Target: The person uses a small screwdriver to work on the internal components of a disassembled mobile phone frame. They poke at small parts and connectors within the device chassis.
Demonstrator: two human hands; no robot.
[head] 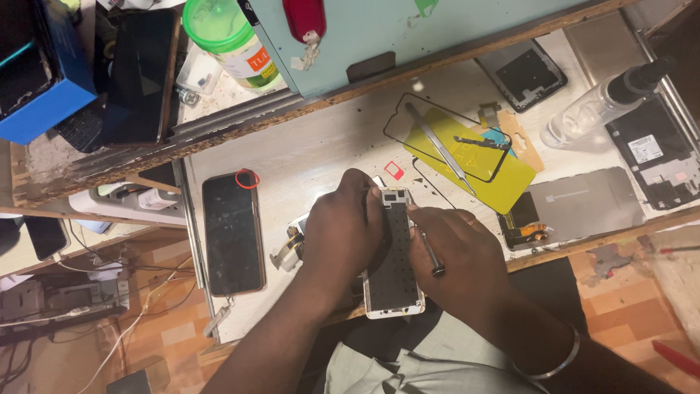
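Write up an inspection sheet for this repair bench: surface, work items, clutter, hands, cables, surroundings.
Surface: pale worn bench top with a wooden front edge.
Work items: opened white phone frame held upright over the bench edge; thin screwdriver against it.
Clutter: dark phone lying flat, yellow sheet, tweezers, clear bottle, grey back panel, green-lidded jar.
Hands: left hand grips the frame's left side; right hand holds the screwdriver.
Cables: white wires over the floor at left.
Surroundings: blue box on a raised shelf; orange tiled floor.
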